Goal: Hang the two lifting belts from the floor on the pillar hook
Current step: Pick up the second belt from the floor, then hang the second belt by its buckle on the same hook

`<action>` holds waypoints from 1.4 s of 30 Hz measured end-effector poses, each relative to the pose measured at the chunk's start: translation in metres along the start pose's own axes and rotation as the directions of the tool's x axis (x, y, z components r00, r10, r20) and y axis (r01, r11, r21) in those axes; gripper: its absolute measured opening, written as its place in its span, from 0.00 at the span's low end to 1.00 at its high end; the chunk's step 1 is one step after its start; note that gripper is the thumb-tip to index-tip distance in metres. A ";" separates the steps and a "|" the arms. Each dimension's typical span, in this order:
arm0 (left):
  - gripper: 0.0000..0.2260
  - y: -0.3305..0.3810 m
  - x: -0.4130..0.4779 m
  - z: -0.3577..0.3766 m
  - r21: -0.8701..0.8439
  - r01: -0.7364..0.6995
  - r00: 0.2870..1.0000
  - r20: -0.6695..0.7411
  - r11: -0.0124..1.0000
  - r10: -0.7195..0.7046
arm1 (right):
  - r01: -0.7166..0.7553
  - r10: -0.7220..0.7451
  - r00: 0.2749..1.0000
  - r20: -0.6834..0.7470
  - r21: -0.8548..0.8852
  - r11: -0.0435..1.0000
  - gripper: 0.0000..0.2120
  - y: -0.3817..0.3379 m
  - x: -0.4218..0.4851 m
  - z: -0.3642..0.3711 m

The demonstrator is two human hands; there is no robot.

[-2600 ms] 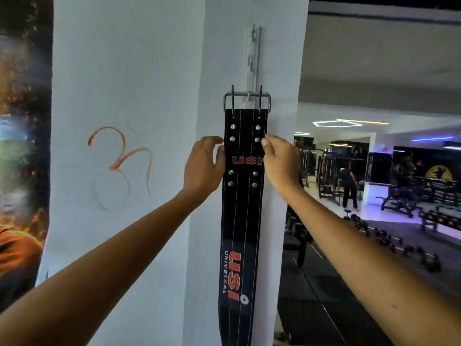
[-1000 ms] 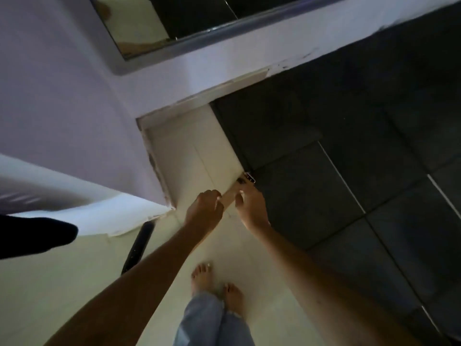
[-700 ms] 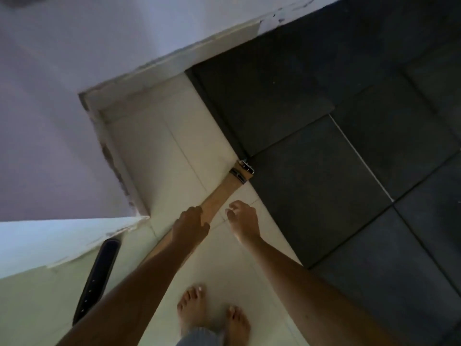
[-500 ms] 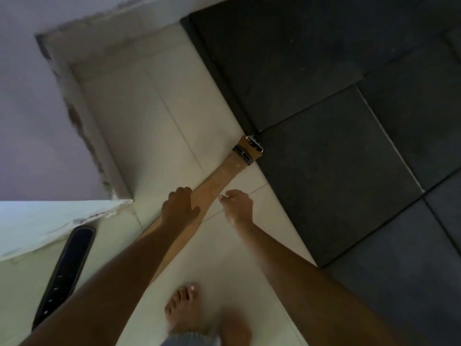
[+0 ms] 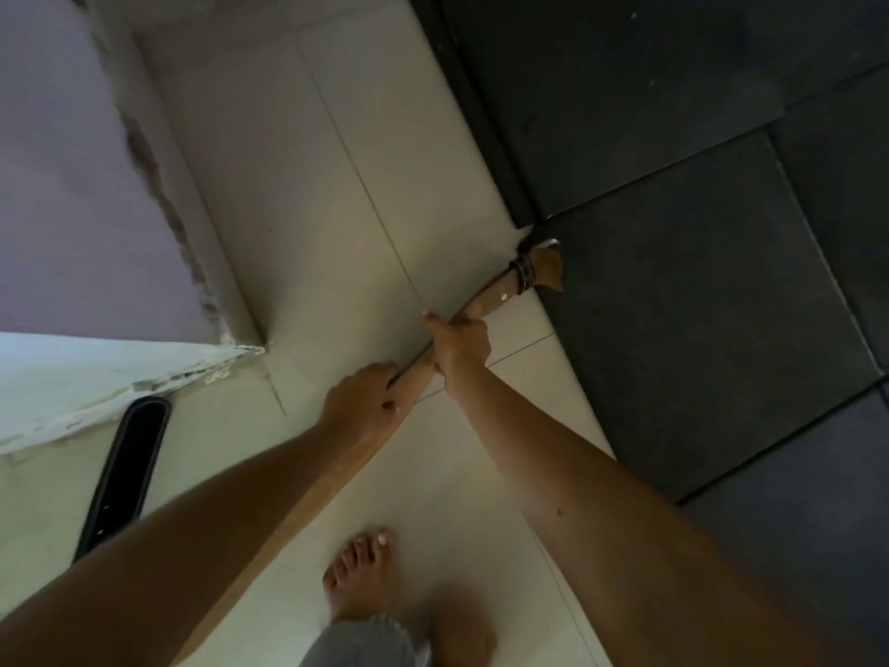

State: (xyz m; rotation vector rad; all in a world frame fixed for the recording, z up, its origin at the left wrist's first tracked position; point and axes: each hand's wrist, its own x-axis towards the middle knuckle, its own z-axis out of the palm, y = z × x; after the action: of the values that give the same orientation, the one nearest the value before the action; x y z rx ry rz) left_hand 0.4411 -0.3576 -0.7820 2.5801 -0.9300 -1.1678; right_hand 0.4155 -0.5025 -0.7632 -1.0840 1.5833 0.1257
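Note:
A tan leather lifting belt (image 5: 500,291) lies on the pale floor tiles, its buckle end resting at the edge of the dark mats. My right hand (image 5: 459,341) is closed around the belt's middle. My left hand (image 5: 363,399) grips the same belt lower down, nearer to me; my left forearm hides the belt's near end. The tail of a black lifting belt (image 5: 122,471) hangs down at the lower left beside the white pillar (image 5: 72,377). The pillar hook is out of view.
Dark rubber floor mats (image 5: 697,233) cover the right side. A purple wall with a chipped base (image 5: 72,185) stands at the left. My bare feet (image 5: 361,580) stand on the pale tiles below the hands.
The view dropped from the black belt on the hook to the floor. Both hands reached down and closed on the tan belt, which half a second ago lay untouched.

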 end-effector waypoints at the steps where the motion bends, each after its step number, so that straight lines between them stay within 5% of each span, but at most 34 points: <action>1: 0.10 0.007 -0.009 0.001 -0.003 -0.046 0.999 -0.018 0.999 0.046 | -0.015 0.015 0.999 -0.031 0.006 1.000 0.30 0.001 -0.004 -0.001; 4: 0.10 0.020 -0.029 0.000 -0.028 -0.112 0.994 0.004 0.993 0.113 | -0.027 0.025 0.996 -0.087 -0.023 0.999 0.19 0.004 -0.009 -0.009; 8: 0.09 0.028 -0.044 -0.015 -0.317 0.007 1.000 -0.016 0.948 -0.013 | -0.106 0.101 0.994 0.034 0.249 0.963 0.24 0.000 -0.025 -0.035; 11: 0.13 0.038 -0.058 -0.041 -0.663 0.116 0.983 -0.032 0.740 -0.182 | -0.153 0.091 0.979 0.181 0.366 0.918 0.20 -0.004 -0.051 -0.060; 14: 0.12 0.043 -0.071 -0.070 -0.800 0.200 0.951 0.019 0.565 -0.308 | -0.183 0.056 0.947 0.315 0.388 0.903 0.17 -0.015 -0.090 -0.081; 19: 0.11 0.062 -0.103 -0.144 -0.877 0.220 0.941 0.075 0.428 -0.330 | -0.100 -0.001 0.899 0.439 0.207 0.973 0.15 -0.035 -0.186 -0.105; 26: 0.10 0.130 -0.212 -0.280 -0.947 0.312 0.929 0.287 0.081 -0.233 | 0.126 -0.119 0.849 0.514 0.022 0.992 0.13 -0.093 -0.370 -0.139; 33: 0.17 0.181 -0.368 -0.406 -0.993 0.094 0.962 0.074 0.068 -0.262 | 0.281 -0.251 0.785 0.566 0.037 0.959 0.17 -0.155 -0.543 -0.205; 37: 0.19 0.215 -0.453 -0.453 -0.986 -0.043 0.963 -0.084 0.163 -0.255 | 0.429 -0.388 0.717 0.579 0.072 0.901 0.35 -0.162 -0.618 -0.235; 42: 0.13 0.268 -0.559 -0.498 -0.895 -0.301 0.906 -0.376 0.330 -0.192 | 0.584 -0.618 0.593 0.517 0.253 0.771 0.16 -0.178 -0.706 -0.267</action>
State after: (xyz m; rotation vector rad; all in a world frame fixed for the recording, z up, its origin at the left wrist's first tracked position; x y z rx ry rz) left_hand 0.3935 -0.2871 0.0088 1.6071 -0.0728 -0.6839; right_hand 0.2859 -0.3668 -0.0111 -1.3304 0.6046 -0.0553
